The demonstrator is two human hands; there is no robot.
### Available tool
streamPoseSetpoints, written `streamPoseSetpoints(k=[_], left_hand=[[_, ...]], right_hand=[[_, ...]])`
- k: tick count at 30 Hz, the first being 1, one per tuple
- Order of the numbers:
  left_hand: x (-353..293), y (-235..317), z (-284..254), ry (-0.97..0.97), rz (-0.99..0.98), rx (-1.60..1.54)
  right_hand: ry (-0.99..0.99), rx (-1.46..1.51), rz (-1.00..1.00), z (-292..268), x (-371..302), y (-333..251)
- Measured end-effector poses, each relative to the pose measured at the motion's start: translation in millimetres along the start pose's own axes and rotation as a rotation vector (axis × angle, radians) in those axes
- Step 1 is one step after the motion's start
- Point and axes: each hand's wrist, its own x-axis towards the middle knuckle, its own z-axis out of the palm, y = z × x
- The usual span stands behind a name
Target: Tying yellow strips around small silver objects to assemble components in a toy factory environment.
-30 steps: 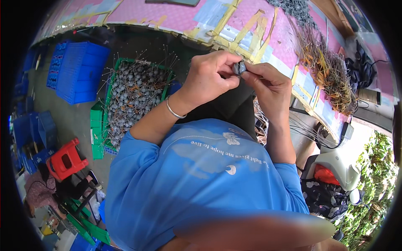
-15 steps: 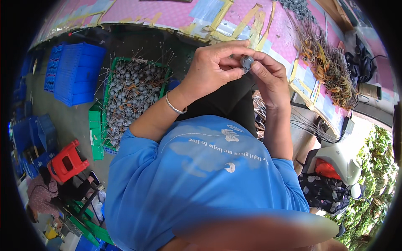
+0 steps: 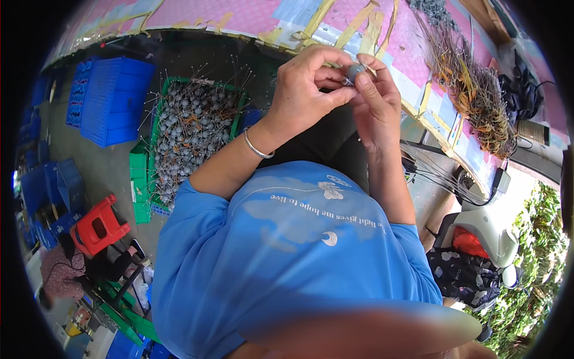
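Head view shows the left hand (image 3: 308, 79) and right hand (image 3: 378, 100) pinching a grey ball (image 3: 356, 72) between their fingers near the edge of the worktop (image 3: 409, 51), where a light, steady hold from both sides should best keep so round a thing from slipping.

Surface (image 3: 215, 17) runs across front, bends round to right. Left hand (image 3: 314, 76) and right hand (image 3: 378, 96) at its near edge, ball (image 3: 355, 72) between their fingertips. On surface, front-right: bundle of stems (image 3: 472, 96); pile of small pieces (image 3: 435, 12) beyond it; bag (image 3: 519, 90) right of it. Left of left forearm: crate (image 3: 156, 128), stemmed balls (image 3: 194, 119) in it; bin (image 3: 139, 176) just beside, on its left. Farther left: ventilated crate (image 3: 113, 102). Stool (image 3: 98, 227) behind that, co-worker (image 3: 63, 272) behind stool. Right, behind surface end: scooter (image 3: 496, 230), shrubs (image 3: 543, 239) right of it.
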Motion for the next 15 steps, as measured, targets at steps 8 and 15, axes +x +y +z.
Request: streamPoseSetpoints(k=[8,15], left_hand=[[-6.3,11.9,-24.3,-0.151,0.120,0.060],[-20.4,28.6,-26.9,-0.185,0.093,0.047]], right_hand=[[-0.235,-0.458,-0.157,-18.1,-12.2,-23.8],[-0.365,-0.494,-0.114,-17.5,-5.2,-32.0]])
